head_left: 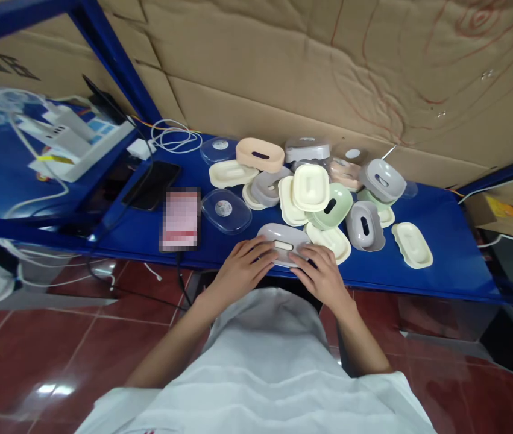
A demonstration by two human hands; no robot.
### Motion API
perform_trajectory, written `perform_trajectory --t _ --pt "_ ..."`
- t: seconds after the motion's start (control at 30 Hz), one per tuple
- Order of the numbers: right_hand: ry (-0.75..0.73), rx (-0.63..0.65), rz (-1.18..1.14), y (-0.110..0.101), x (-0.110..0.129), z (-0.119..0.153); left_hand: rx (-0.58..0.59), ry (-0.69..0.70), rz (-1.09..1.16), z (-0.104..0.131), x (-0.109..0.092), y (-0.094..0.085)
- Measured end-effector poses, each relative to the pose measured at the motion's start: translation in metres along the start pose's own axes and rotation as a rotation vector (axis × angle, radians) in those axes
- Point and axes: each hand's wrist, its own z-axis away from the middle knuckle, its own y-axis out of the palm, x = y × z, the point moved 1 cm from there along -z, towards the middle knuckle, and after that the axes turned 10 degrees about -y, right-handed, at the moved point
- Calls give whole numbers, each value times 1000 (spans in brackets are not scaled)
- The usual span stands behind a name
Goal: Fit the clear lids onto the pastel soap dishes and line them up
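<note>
A grey oval box with a slot (pixel 299 235) lies at the table's front edge, a cream piece showing in its slot. My left hand (pixel 249 265) holds its left end and my right hand (pixel 322 271) its right end, fingers on the top. Just behind are a cream square tray (pixel 311 187), a green slotted cover (pixel 340 207) and a cream tray (pixel 335 244) that the grey box and right hand adjoin. To the right lie a grey slotted cover (pixel 365 226) and a cream tray (pixel 412 245). A clear lid (pixel 226 211) rests to the left.
A peach slotted cover (pixel 260 155), more grey covers and clear lids fill the back of the blue table (pixel 441 226). At left are a blurred-out screen (pixel 181 218), a black phone (pixel 152 185), white cables and a power strip (pixel 78 144). Cardboard stands behind.
</note>
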Motion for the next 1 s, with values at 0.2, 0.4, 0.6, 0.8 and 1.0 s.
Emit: perform_trajectory --t 0.2,0.4,0.6,0.8,1.0 --pt "33 8 -44 3 1 3 -84 -221 -79 -1 19 -23" --pt "32 -34 -81 3 0 4 -9 -348 -242 -7 22 -32" --pt "103 -109 -95 -2 -5 12 81 -292 -259 14 16 -42" --pt "150 -135 -135 -1 -9 14 108 -253 -234 35 17 -47" --pt "157 -157 -208 0 -11 15 -36 -238 -97 43 17 -38"
